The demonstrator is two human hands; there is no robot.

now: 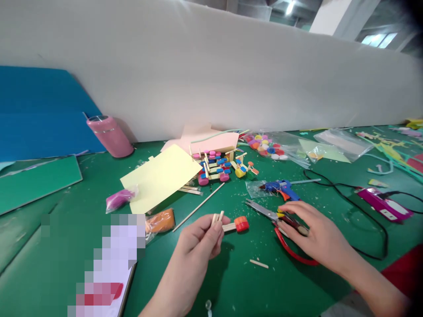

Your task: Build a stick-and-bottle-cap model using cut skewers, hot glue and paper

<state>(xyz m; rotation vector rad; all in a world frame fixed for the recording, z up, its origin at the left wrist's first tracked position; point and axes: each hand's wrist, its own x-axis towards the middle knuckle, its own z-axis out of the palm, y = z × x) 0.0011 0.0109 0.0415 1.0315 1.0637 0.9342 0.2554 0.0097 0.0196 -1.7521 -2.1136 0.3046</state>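
My left hand point(203, 240) is closed on short wooden sticks point(228, 227), pinched between thumb and fingers. Red round discs point(241, 224) sit at the sticks' right end. My right hand point(313, 229) curls around a dark tool with yellow parts point(294, 222), whose kind is partly hidden by the fingers. Directly by it, scissors point(262, 210) lie with blades pointing left and a red handle under the hand. A short loose stick point(259, 263) rests between the two hands, and a longer thin stick point(198, 207) lies beyond my left hand.
Small wheeled stick models point(214, 169) stand behind, near a bag of coloured discs point(264, 145). A blue glue gun point(280, 188) lies beyond the scissors; a black cord runs by a purple power strip point(385, 204). Left are yellow paper point(161, 176), a phone point(115, 264) and a pink bottle point(110, 136).
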